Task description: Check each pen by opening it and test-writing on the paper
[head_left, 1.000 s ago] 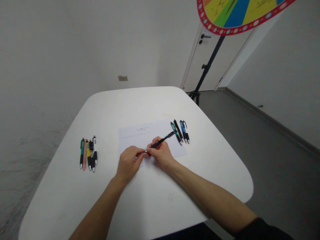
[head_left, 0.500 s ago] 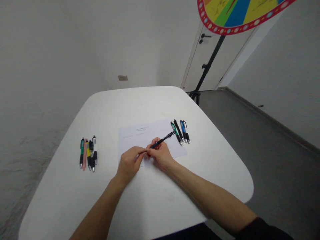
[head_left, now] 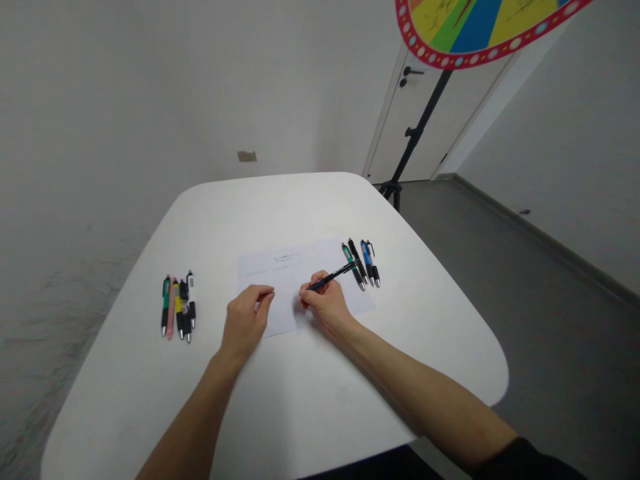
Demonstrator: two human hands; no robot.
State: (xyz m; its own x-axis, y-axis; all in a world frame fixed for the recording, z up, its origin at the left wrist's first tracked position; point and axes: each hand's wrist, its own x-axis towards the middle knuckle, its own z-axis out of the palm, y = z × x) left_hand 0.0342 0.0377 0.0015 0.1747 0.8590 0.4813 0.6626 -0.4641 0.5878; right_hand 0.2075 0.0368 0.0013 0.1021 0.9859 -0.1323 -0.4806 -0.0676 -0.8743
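My right hand [head_left: 327,305] is closed around a dark pen [head_left: 333,275] over the right part of a white paper sheet [head_left: 285,320]. The pen's rear end points up and right, towards several pens; its tip is hidden by my fingers. My left hand [head_left: 247,317] is over the sheet's left edge, thumb and forefinger pinched together on something small that I cannot make out. A few lines of faint writing show near the top of the sheet.
Several pens [head_left: 179,308] lie side by side on the white table [head_left: 270,207] at the left, and several more [head_left: 366,262] at the right of the sheet. Behind the table's right corner stands a colourful wheel [head_left: 480,30] on a black stand [head_left: 415,137], near a door.
My hands have come apart. The left hand has moved left, away from the pen, and the right hand has shifted slightly right with the pen still held.
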